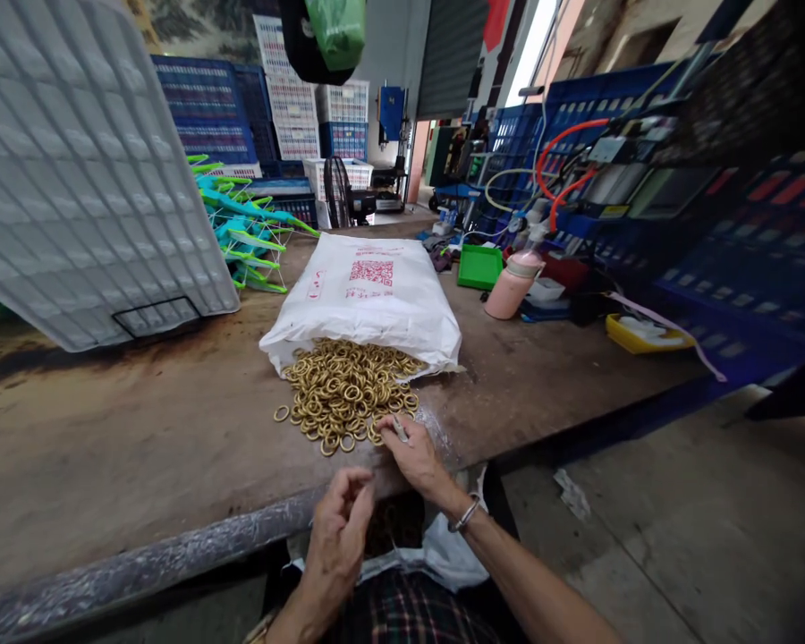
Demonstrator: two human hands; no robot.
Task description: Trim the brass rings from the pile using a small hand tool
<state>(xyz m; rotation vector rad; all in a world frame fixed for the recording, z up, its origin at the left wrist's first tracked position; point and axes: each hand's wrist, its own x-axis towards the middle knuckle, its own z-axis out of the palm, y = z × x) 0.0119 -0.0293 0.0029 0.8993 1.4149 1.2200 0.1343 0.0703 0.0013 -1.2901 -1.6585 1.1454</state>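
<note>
A heap of brass-coloured rings (349, 394) spills from the mouth of a white woven sack (402, 304) lying on the workbench. At the heap's near right edge is my right hand (416, 461), its fingers closed around a small grey piece (401, 429) that looks like metal. Its fingertips reach the nearest rings. My left hand (339, 532) is over the bench's front edge, fingers curled and thumb close to the forefinger; whatever they pinch is too small to name. Below the hands, a white bag (443, 550) hangs open at my lap with dark, ring-like pieces inside.
A grey plastic crate (100, 179) stands tilted at left, beside turquoise and green plastic pieces (248, 224). A pink bottle (513, 286), a green tray (479, 266) and a yellow tray (644, 335) are at right. A fan (339, 192) stands beyond the bench (140, 438).
</note>
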